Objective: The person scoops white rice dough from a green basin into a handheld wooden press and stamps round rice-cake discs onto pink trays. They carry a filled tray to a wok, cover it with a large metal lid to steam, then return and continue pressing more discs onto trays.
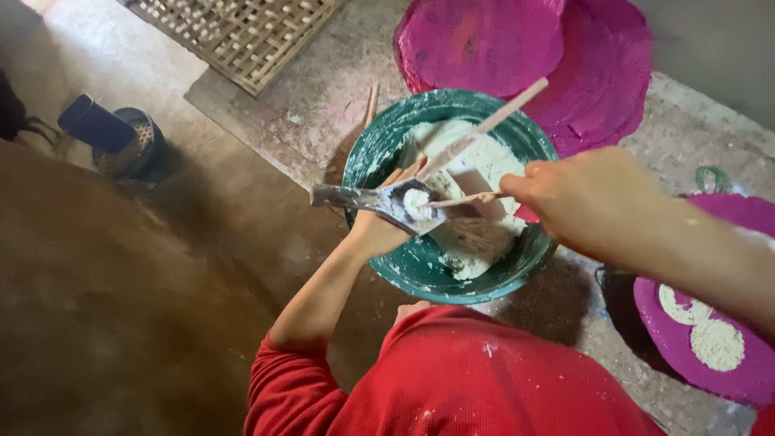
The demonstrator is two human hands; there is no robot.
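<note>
Here, on rough concrete floor (266, 137), your left hand (379, 230) grips one spoon (387, 200), right hand (585, 194) clamps a stick (464, 199) over one green bowl (379, 149), three pink discs (601, 73) around.

Flat metal scoop (395, 202), smeared grey, held roughly level over the teal bowl (379, 149), small lump of white paste (417, 203) on its blade. Thin wooden stick (464, 199) touches that lump. Bowl sits on the floor, holds more white paste.

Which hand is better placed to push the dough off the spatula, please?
Probably the right hand: its stick touches the dough lump, while the left hand holds the spatula over the bowl.
</note>
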